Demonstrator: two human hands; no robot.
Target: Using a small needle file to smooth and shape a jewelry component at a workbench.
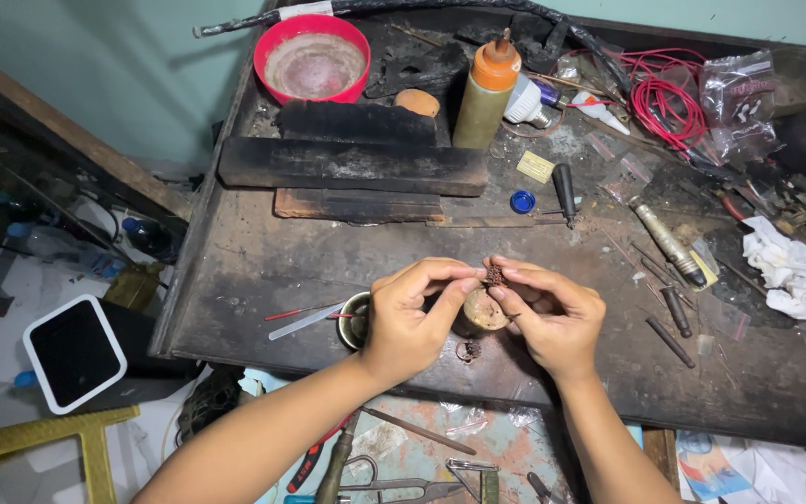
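Over the front of the dark workbench (pixel 263 280), my left hand (pixel 408 317) and my right hand (pixel 548 317) meet. Together their fingertips pinch a small dark reddish-brown lumpy piece (pixel 494 274). My right hand also cups a round tan ball-like object (pixel 484 310) beneath it. A small metal cup (pixel 354 319) sits just left of my left hand. On the bench below the hands lies a tiny coiled wire piece (pixel 467 350).
Dark wooden blocks (pixel 352 163), a red bowl (pixel 312 58), an orange-capped bottle (pixel 487 91), red wire (pixel 669 103), hand tools (pixel 669 245) and white tissue (pixel 785 266) crowd the back and right. Pliers and scissors (pixel 403 485) lie below the bench's front edge. A white tablet-like device (pixel 74 353) rests at left.
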